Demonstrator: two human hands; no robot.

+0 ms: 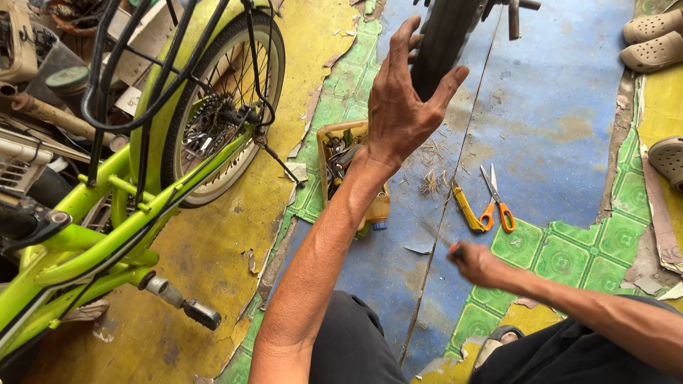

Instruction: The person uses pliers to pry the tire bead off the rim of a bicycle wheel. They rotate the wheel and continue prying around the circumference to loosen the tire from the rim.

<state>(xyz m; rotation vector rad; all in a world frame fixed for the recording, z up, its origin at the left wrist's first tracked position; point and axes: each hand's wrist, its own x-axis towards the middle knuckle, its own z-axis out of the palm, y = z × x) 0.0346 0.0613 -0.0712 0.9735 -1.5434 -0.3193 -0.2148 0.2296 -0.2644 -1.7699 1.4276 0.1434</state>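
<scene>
While left hand [402,107] is raised open, empty, near black tyre [445,39], thin tool, possibly blurred screwdriver [437,238], is gripped in right hand [475,263].

Thin stick [435,238]: slender, dark, blurred; one end pinched in closed right hand [475,263], other end slanting up-left over blue floor covering; kind of tool cannot be told.

Black tyre [442,39]: dark rubber, upright, at top of view, partly cut off by frame edge; left hand [405,99] raised just before it, fingers spread, contact cannot be told.
</scene>
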